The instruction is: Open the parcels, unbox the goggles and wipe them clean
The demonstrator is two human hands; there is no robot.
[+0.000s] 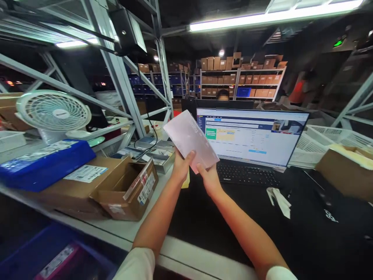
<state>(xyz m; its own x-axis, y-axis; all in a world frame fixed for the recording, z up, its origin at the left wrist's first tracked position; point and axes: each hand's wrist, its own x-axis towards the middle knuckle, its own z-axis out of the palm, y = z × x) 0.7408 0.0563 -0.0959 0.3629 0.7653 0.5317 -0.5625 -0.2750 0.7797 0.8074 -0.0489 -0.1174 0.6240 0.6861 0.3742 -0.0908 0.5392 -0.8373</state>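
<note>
A flat, pale pink box (190, 140) with faint lettering is held up at a tilt in front of me. My left hand (183, 165) grips its lower left edge, thumb on the front face. Along the bottom right edge, my right hand (209, 177) holds it too, with its thumb pressed on the front. The fingers behind the box are hidden. Behind it stands a lit monitor (250, 136), partly covered by the box, and a black keyboard (247, 175) lies below the screen.
Left on the bench are an open cardboard box (125, 194), a blue package (49, 161) and a fan (54, 111). To the right sit crumpled white paper (279, 201), a dark mouse (323, 198) and a brown carton (345, 171). Metal frame posts rise at left.
</note>
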